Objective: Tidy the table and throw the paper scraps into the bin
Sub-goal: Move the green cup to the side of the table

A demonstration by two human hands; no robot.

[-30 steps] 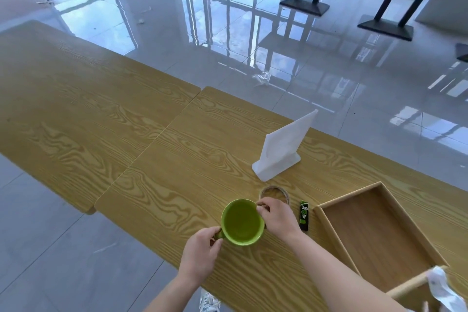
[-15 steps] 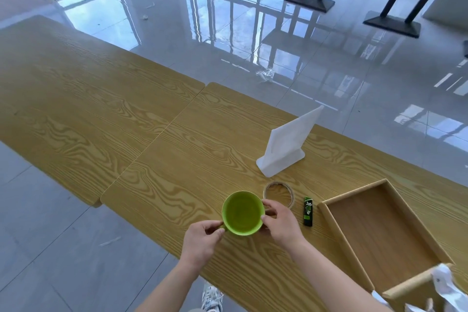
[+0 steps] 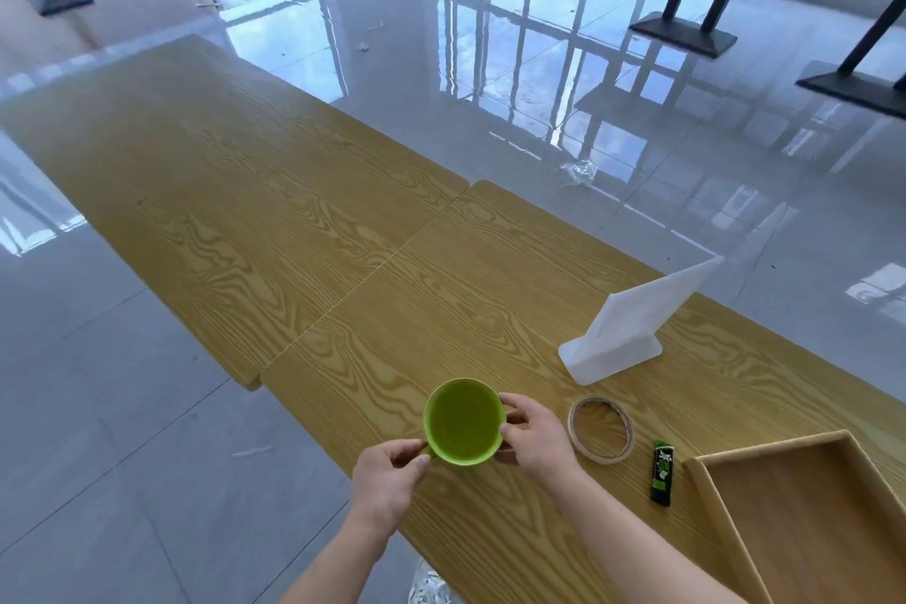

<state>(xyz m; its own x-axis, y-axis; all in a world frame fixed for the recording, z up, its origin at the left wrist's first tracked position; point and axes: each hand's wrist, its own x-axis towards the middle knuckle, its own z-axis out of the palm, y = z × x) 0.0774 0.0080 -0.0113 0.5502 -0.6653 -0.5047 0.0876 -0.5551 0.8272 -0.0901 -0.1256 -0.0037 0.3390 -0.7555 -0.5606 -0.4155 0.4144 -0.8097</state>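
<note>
Green cup (image 3: 463, 422) is gripped by both hands: left hand (image 3: 387, 481) pinched on near-left rim, right hand (image 3: 532, 439) curled around right side.

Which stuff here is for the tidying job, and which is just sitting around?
For the job:
green cup, held by left hand and right hand
tape roll
small green tube
wooden tray
table

Just lying about:
white stand
plastic scrap on floor
</note>
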